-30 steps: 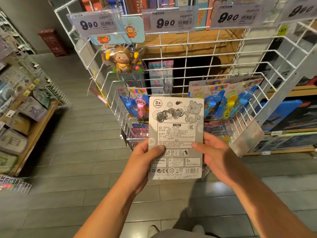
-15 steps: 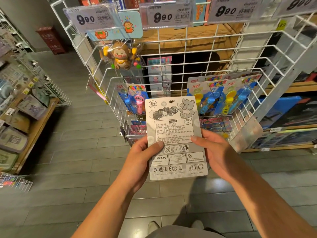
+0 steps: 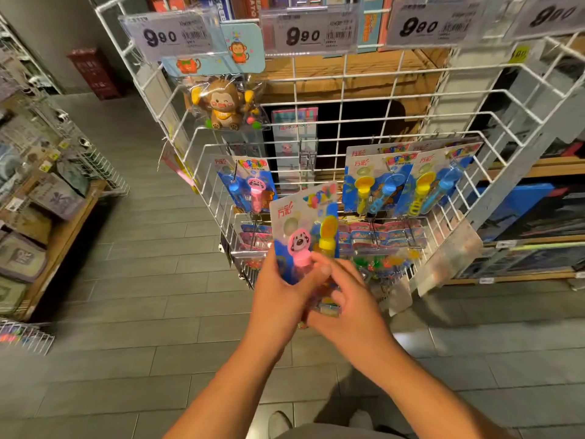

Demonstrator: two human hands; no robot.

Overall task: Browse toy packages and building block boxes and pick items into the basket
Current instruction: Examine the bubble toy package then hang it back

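Since the earlier frame, the toy package (image 3: 304, 229) has been turned, so its colourful front with pink and yellow toys now faces up. Left hand (image 3: 281, 299) grips its lower left edge; right hand (image 3: 345, 299) pinches its bottom, blurred, before the wire rack (image 3: 443, 122).

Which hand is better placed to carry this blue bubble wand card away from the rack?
Left. The left hand already grips the blue bubble wand card by its lower edge; the blurred right hand only touches its front.
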